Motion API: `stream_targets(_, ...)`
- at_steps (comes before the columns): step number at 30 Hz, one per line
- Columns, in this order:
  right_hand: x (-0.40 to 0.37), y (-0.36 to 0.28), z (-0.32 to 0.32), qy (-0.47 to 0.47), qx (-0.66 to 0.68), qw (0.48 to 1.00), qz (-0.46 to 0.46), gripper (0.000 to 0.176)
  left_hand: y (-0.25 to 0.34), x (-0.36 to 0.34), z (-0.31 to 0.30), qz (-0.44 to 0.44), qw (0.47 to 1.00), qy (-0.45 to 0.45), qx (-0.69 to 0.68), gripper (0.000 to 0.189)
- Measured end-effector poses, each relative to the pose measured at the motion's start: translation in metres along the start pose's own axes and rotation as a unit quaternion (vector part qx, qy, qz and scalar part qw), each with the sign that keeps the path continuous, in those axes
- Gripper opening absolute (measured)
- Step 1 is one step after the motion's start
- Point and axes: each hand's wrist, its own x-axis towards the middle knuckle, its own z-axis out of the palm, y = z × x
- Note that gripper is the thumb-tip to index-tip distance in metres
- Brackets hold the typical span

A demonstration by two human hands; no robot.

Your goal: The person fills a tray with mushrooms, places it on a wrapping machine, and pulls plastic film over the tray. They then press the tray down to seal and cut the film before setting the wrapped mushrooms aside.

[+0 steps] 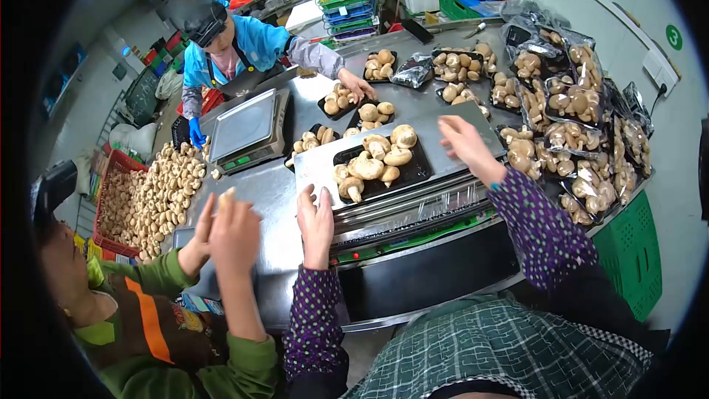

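A black tray point(405, 174) heaped with brown-capped mushrooms point(367, 167) rests on the flat top of a wrapping machine point(319, 168) in front of me. To the tray's lower left is my left hand point(316, 222), fingers apart and holding nothing. My right hand point(470, 149) is stretched out over the machine's right-hand plate point(481, 120), open and apart from the tray. Between my forearms, clear film point(450, 202) lies along the machine's front. Some of the mushrooms hang over the tray's near rim.
Film-wrapped mushroom trays point(572, 100) are piled at the right. A digital scale point(247, 129) stands at the left back, near loose mushrooms point(166, 188) and a red crate point(111, 170). One co-worker point(244, 41) touches a tray across the table; another point(177, 310) lifts a hand at my left.
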Motion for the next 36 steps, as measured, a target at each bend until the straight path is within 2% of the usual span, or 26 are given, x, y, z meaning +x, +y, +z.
stream_targets(1,0.013,0.007,0.007,-0.001,-0.002,1.0,0.0,0.042,0.006,0.009,-0.002,-0.045,0.996,-0.062,-0.043,0.043)
stream_targets(2,0.03,0.02,0.015,-0.017,-0.156,0.983,-0.094,0.042,0.003,0.012,0.001,-0.046,0.996,-0.06,-0.045,0.043)
stream_targets(3,0.038,0.016,0.023,-0.031,-0.303,0.934,-0.186,0.041,0.001,0.016,0.005,0.013,0.996,-0.088,-0.015,0.045)
stream_targets(5,0.035,0.019,0.031,-0.014,-0.301,0.917,-0.262,0.028,-0.003,0.022,0.008,0.129,0.98,-0.148,0.029,0.048)
stream_targets(6,0.034,0.02,0.034,-0.002,-0.302,0.903,-0.307,0.024,-0.003,0.022,0.007,0.127,0.98,-0.148,0.029,0.048)
stream_targets(7,0.03,0.021,0.036,-0.004,-0.301,0.904,-0.305,0.024,-0.003,0.022,0.006,0.108,0.978,-0.18,-0.011,0.048)
stream_targets(8,0.026,0.023,0.038,-0.005,-0.301,0.877,-0.375,0.022,-0.001,0.021,0.006,0.087,0.972,-0.211,-0.053,0.048)
stream_targets(9,0.024,0.023,0.037,-0.007,-0.298,0.846,-0.442,0.02,0.016,0.017,0.001,0.153,0.973,-0.17,0.018,0.046)
stream_targets(10,0.023,0.021,0.036,-0.008,-0.3,0.847,-0.438,0.02,0.017,0.017,0.002,0.15,0.973,-0.173,0.017,0.046)
stream_targets(12,0.023,0.018,0.036,-0.02,-0.289,0.863,-0.414,0.021,0.016,0.018,0.004,0.317,0.936,-0.076,0.135,0.036)
stream_targets(13,0.026,0.021,0.036,-0.031,-0.265,0.887,-0.377,0.021,0.015,0.018,0.007,0.36,0.922,-0.035,0.137,0.03)
stream_targets(14,0.029,0.022,0.035,-0.03,-0.262,0.889,-0.374,0.021,0.015,0.015,0.01,0.36,0.922,-0.039,0.139,0.03)
stream_targets(16,0.035,0.018,0.032,-0.058,-0.172,0.924,-0.338,0.021,0.015,0.011,0.016,0.345,0.932,-0.02,0.105,0.027)
stream_targets(18,0.037,0.017,0.03,-0.062,-0.188,0.92,-0.338,0.021,0.018,0.009,0.017,0.343,0.933,-0.008,0.106,0.024)
stream_targets(20,0.04,0.014,0.032,0.019,-0.285,0.829,-0.48,0.021,0.02,0.009,0.017,0.384,0.916,0.02,0.11,0.023)
stream_targets(21,0.041,0.01,0.034,0.019,-0.286,0.829,-0.48,0.021,0.022,0.008,0.017,0.384,0.917,0.02,0.109,0.023)
stream_targets(23,0.04,0.002,0.037,0.045,-0.345,0.755,-0.556,0.02,0.027,0.007,0.017,0.372,0.925,0.056,0.06,0.022)
stream_targets(24,0.039,0.004,0.038,0.044,-0.344,0.756,-0.556,0.02,0.029,0.011,0.017,0.371,0.925,0.056,0.061,0.022)
stream_targets(26,0.041,0.011,0.042,-0.014,-0.36,0.739,-0.569,0.021,0.033,0.025,0.019,0.369,0.918,0.115,0.092,0.02)
stream_targets(28,0.043,0.007,0.043,-0.044,-0.351,0.753,-0.554,0.022,0.031,0.037,0.027,0.343,0.926,0.09,0.132,0.021)
stream_targets(30,0.046,-0.001,0.04,-0.105,-0.274,0.856,-0.426,0.023,0.024,0.043,0.042,0.297,0.932,0.023,0.208,0.023)
stream_targets(31,0.052,-0.005,0.041,-0.126,-0.248,0.889,-0.363,0.025,0.022,0.042,0.049,0.288,0.94,0.053,0.176,0.026)
stream_targets(32,0.059,-0.008,0.044,-0.124,-0.25,0.888,-0.365,0.025,0.02,0.041,0.052,0.291,0.939,0.054,0.173,0.026)
stream_targets(34,0.069,-0.008,0.053,-0.09,-0.326,0.849,-0.405,0.033,0.022,0.042,0.047,0.207,0.975,0.009,0.078,0.026)
stream_targets(35,0.074,-0.001,0.061,-0.079,-0.367,0.826,-0.421,0.041,0.022,0.045,0.045,0.198,0.977,0.001,0.084,0.026)
stream_targets(36,0.074,0.002,0.065,-0.079,-0.363,0.828,-0.42,0.041,0.022,0.047,0.045,0.199,0.976,-0.001,0.089,0.026)
